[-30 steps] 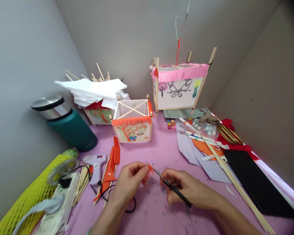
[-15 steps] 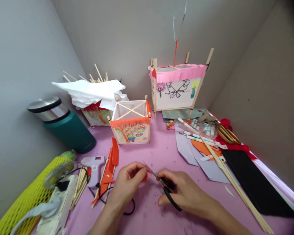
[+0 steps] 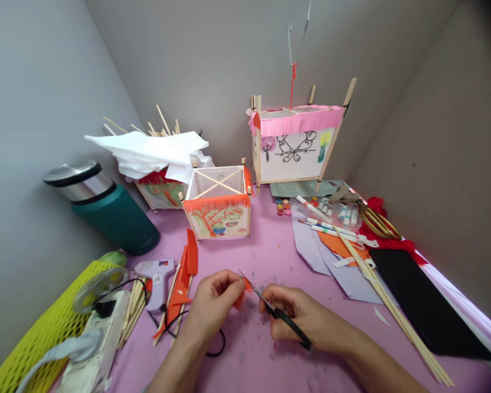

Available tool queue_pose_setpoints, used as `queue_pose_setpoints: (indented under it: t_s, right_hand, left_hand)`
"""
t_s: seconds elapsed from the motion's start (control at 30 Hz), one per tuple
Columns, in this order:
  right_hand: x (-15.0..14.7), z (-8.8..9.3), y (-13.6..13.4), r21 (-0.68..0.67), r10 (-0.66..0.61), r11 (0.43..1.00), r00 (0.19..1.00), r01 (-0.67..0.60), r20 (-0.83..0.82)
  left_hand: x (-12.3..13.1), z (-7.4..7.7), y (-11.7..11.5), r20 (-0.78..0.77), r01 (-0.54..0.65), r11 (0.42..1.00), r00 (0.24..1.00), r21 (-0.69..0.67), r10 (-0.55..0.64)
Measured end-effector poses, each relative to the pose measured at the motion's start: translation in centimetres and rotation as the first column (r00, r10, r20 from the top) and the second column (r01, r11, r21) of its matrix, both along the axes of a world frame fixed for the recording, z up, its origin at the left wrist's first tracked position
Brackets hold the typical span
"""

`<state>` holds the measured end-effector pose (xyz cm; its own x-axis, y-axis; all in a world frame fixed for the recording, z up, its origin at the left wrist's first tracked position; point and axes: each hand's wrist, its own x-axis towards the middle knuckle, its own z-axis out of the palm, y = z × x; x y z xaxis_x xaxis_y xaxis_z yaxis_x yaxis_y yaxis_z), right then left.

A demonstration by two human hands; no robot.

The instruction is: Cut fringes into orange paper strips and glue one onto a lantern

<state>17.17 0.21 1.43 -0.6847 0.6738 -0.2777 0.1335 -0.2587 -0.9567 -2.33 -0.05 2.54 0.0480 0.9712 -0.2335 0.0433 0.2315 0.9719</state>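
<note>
My left hand (image 3: 213,309) pinches a small strip of fringed orange paper (image 3: 242,292) just above the pink table (image 3: 265,256). My right hand (image 3: 306,322) grips black-handled scissors (image 3: 276,312), whose thin blades point up-left and meet the orange strip. Both hands are low in the view, close together near the table's front.
Two orange-fringed paper lanterns (image 3: 217,204) and a pink-fringed one (image 3: 297,142) stand behind. A glue gun (image 3: 155,275), orange paper scraps (image 3: 184,278) and a power strip (image 3: 94,338) lie left. Markers, paper sheets, wooden sticks (image 3: 387,303) and a black pad (image 3: 425,300) lie right. A teal bin (image 3: 106,210) leans left.
The scissor blades have shifted along the orange strip and my right hand has turned slightly. My left hand keeps its pinch in about the same place.
</note>
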Motion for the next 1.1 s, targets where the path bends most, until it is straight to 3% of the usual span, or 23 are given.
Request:
queue_pose_setpoints:
  t_s: [0.3,0.63,1.1]
  right_hand:
    - [-0.2,-0.1,0.0,-0.020,0.003,1.000,1.000,-0.003,-0.018]
    - [-0.5,-0.4,0.0,-0.015,-0.008,1.000,0.999,0.007,-0.039]
    - [-0.4,-0.5,-0.1,0.070,-0.022,0.997,1.000,0.021,0.013]
  left_hand:
    - [-0.1,-1.1,-0.1,-0.019,-0.004,1.000,1.000,-0.006,0.004]
    - [-0.1,-0.3,-0.1,-0.021,-0.004,1.000,1.000,-0.013,0.003]
    - [-0.2,-0.3,0.1,0.001,-0.002,1.000,1.000,-0.006,0.002]
